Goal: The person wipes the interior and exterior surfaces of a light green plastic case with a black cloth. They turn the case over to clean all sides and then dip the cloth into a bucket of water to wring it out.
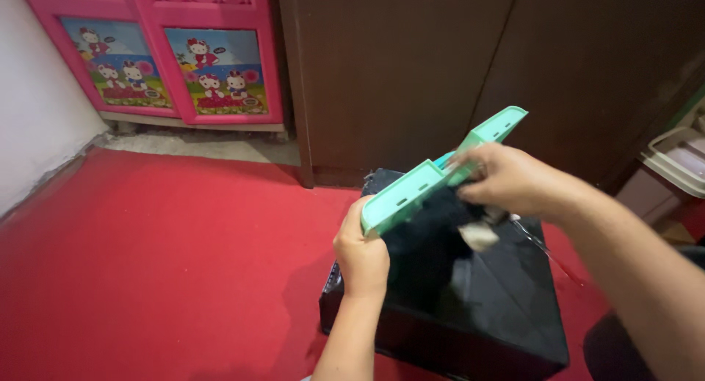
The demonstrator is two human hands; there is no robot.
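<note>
My left hand (361, 255) grips the near lower corner of a mint-green plastic tray (429, 177), which is tilted on edge above a black box (499, 307). My right hand (507, 179) reaches over the tray's upper edge and pinches something dark and fuzzy (433, 227) together with a small pale piece (479, 236) just behind the tray. What that dark thing is I cannot tell. The black box stands on the red floor directly under both hands.
Red carpet (161, 256) spreads to the left. A pink cabinet (169, 58) with cartoon pictures stands at the back left, a dark brown wardrobe (440, 65) behind the box, a white wall (33, 109) at far left, and a pale lidded bin (679, 157) at the right edge.
</note>
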